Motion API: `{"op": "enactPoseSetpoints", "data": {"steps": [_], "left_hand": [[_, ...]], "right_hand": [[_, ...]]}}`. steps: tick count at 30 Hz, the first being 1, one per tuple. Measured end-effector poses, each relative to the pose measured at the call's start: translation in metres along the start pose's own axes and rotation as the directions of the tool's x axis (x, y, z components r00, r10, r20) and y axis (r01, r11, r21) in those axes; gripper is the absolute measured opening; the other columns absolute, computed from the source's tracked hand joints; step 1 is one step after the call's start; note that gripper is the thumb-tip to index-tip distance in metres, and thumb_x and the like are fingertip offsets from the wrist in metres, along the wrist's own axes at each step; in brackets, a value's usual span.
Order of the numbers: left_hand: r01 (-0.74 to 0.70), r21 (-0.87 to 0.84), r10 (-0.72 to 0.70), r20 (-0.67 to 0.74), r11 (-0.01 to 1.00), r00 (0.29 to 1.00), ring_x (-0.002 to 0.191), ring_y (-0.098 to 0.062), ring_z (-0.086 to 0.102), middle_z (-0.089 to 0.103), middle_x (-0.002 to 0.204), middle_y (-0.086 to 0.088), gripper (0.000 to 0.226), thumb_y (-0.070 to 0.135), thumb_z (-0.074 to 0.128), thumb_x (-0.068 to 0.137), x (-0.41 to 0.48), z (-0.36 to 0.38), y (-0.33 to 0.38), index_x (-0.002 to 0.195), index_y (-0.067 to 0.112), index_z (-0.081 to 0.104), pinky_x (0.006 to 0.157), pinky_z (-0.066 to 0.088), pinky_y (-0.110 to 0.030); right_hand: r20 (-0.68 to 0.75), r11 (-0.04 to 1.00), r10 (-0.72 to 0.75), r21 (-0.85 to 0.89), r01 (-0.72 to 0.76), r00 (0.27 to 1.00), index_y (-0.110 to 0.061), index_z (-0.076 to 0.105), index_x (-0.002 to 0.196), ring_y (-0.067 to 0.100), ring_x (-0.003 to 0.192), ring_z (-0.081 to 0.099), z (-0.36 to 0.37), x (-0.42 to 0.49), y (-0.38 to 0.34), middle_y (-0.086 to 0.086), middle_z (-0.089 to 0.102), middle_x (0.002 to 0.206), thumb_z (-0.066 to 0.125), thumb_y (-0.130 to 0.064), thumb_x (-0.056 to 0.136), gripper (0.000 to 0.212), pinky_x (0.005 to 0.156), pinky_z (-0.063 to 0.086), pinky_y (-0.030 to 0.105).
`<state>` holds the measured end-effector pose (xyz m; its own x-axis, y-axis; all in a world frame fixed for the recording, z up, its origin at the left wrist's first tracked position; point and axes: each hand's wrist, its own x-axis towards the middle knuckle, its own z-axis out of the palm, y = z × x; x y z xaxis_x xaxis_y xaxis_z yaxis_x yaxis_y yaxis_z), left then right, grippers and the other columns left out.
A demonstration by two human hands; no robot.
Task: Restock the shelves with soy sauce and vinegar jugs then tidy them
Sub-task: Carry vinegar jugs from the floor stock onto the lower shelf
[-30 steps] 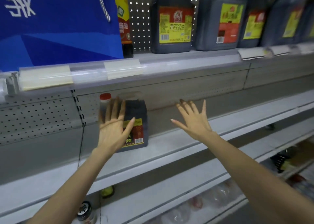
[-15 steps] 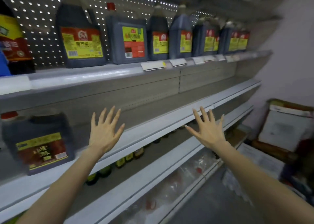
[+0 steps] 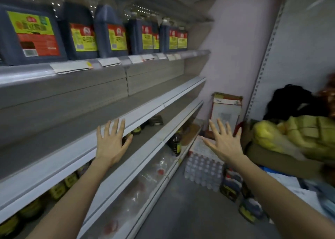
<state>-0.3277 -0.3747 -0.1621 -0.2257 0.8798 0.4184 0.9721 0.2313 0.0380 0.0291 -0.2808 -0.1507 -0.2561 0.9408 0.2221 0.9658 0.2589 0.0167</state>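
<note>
A row of dark jugs with yellow and red labels (image 3: 81, 35) stands along the upper shelf (image 3: 76, 68). The middle shelf (image 3: 126, 115) below it is bare in this view. My left hand (image 3: 111, 142) hangs in the air in front of the middle shelf's edge, fingers spread, holding nothing. My right hand (image 3: 223, 142) is raised over the aisle, fingers spread, also holding nothing. More dark jugs (image 3: 230, 184) stand on the floor at the right, below my right forearm.
A shrink-wrapped pack of small water bottles (image 3: 203, 168) sits on the floor by the shelf end. A cardboard box (image 3: 226, 110) leans on the pink wall. A yellow bundle (image 3: 293, 133) lies on boxes at right. Lower shelves hold small bottles (image 3: 59, 186) and a dark bottle (image 3: 176, 142).
The view has swung right, away from the single jug on the middle shelf, toward the aisle end. Both hands stay open and raised, moving right with it.
</note>
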Motion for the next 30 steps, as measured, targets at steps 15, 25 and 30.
{"op": "enactPoseSetpoints", "data": {"steps": [15, 25, 30], "left_hand": [[-0.353, -0.111, 0.361, 0.059, 0.929, 0.931, 0.147, -0.028, 0.005, 0.007, 0.161, -0.006, 0.093, 0.066, -0.016, 0.073, 0.162, 0.103, 0.122, 0.153, 0.022, 0.003, 0.115, -0.003, -0.051], [-0.486, -0.185, 0.507, 0.087, 0.854, 0.858, 0.147, -0.030, 0.009, 0.012, 0.160, -0.005, 0.094, 0.067, -0.011, 0.075, 0.271, 0.166, 0.176, 0.153, 0.020, 0.010, 0.115, 0.000, -0.054], [-0.519, -0.188, 0.543, 0.110, 0.834, 0.833, 0.147, -0.028, 0.005, 0.008, 0.161, -0.005, 0.087, 0.066, -0.005, 0.080, 0.304, 0.193, 0.216, 0.153, 0.021, 0.005, 0.115, -0.001, -0.052]], "right_hand": [[0.033, 0.934, 0.345, -0.114, -0.339, 0.938, -0.034, -0.012, 0.149, 0.028, 0.146, -0.001, 0.036, 0.051, 0.081, -0.002, -0.011, 0.159, 0.015, -0.070, 0.089, 0.075, 0.111, 0.002, 0.062], [0.055, 0.847, 0.521, -0.154, -0.509, 0.852, -0.033, -0.013, 0.148, 0.027, 0.146, 0.001, 0.074, 0.103, 0.116, -0.002, -0.010, 0.159, -0.011, -0.084, 0.069, 0.094, 0.111, 0.001, 0.063], [0.062, 0.804, 0.585, -0.171, -0.569, 0.808, -0.031, -0.011, 0.149, 0.027, 0.146, 0.001, 0.087, 0.121, 0.148, -0.002, -0.009, 0.159, -0.013, -0.081, 0.071, 0.092, 0.110, 0.003, 0.064]]}}
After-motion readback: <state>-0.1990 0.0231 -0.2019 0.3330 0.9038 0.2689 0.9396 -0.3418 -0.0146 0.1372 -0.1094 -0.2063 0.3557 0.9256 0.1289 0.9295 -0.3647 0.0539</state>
